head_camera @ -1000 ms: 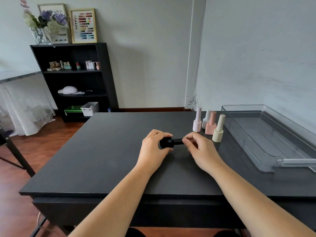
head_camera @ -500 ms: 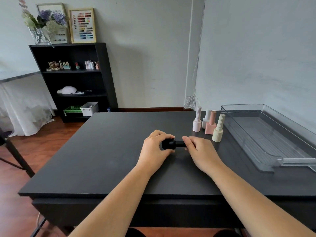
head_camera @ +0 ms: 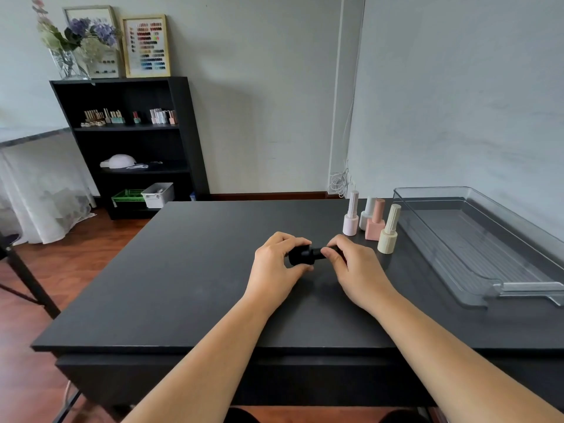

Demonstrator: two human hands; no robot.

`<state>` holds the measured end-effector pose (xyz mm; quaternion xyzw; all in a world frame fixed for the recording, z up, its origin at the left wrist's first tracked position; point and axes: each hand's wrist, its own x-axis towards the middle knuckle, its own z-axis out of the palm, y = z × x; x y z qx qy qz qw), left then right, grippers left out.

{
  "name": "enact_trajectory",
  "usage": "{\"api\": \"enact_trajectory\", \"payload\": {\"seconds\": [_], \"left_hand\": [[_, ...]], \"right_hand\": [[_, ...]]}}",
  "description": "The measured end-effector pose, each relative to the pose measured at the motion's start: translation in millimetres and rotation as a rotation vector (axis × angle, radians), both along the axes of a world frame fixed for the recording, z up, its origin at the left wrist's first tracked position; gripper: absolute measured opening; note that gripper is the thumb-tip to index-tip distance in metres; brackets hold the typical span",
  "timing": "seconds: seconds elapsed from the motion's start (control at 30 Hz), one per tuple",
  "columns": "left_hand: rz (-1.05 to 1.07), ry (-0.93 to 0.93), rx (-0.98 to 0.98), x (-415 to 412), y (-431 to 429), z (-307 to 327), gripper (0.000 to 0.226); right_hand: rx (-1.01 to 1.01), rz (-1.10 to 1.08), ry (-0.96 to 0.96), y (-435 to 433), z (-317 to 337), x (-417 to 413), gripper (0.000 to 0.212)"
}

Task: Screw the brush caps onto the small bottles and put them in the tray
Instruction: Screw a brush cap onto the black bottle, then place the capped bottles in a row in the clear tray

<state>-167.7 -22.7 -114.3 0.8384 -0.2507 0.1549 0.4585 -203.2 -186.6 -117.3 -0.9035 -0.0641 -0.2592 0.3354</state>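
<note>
two hands meet over the middle of the dark worktop [head_camera: 189, 270], holding a black bottle [head_camera: 300, 254] on its side just above the surface. the left hand [head_camera: 276, 270] is closed around the bottle body; the right hand [head_camera: 355, 270] is pinched on the black brush cap [head_camera: 319, 253], whose far end is hidden under the fingers. compared with a second ago, the right hand has slid closer to the left and less of the cap shows between them, which suggests the cap is being turned down onto the neck and is nearly seated; the thread itself cannot be seen. the long axis of the bottle runs left to right, roughly level, base toward the left hand and cap pointing right toward the clear tray [head_camera: 476, 257]. four capped pastel bottles [head_camera: 370, 224] stand upright just beside the tray, none yet inside it.
</note>
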Motion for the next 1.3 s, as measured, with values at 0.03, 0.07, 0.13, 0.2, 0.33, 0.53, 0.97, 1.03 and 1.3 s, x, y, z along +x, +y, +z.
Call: {"api": "enact_trajectory", "payload": {"seconds": [0.03, 0.07, 0.13, 0.2, 0.33, 0.53, 0.97, 1.03, 1.3], "left_hand": [[0.005, -0.001, 0.007, 0.1, 0.6, -0.2, 0.037], [0.007, -0.002, 0.016, 0.1, 0.5, -0.4, 0.037], [0.009, -0.018, 0.037, -1.6, -1.2, -0.9, 0.037], [0.012, -0.060, 0.060, -4.3, -4.7, 0.1, 0.037], [0.046, -0.145, 0.053, -9.0, -10.7, 7.1, 0.036], [0.023, -0.190, 0.037, -12.9, -24.2, 30.7, 0.038], [-0.123, -0.087, 0.371, 11.2, -127.1, 93.6, 0.040], [-0.117, -0.070, 0.447, 13.8, -140.3, 94.1, 0.038], [-0.155, 0.004, 0.531, 21.4, -159.6, 88.1, 0.011]], "right_hand": [[0.010, -0.003, 0.031, -0.1, 0.4, 0.5, 0.019], [0.025, -0.004, 0.064, -0.9, 0.6, 0.7, 0.021], [0.052, -0.014, 0.120, -3.6, 1.7, 0.0, 0.023], [0.076, -0.023, 0.151, -6.8, 5.5, -0.6, 0.025], [0.104, -0.027, 0.235, -10.2, 22.2, -0.3, 0.031], [0.368, -0.009, 0.275, -25.3, 54.1, -10.8, 0.026], [0.203, -0.293, 0.020, -147.2, 141.9, -46.3, 0.019], [0.155, -0.308, 0.043, -158.5, 141.0, -44.7, 0.019], [0.039, -0.319, 0.123, -196.8, 126.9, -27.9, 0.017]]}}
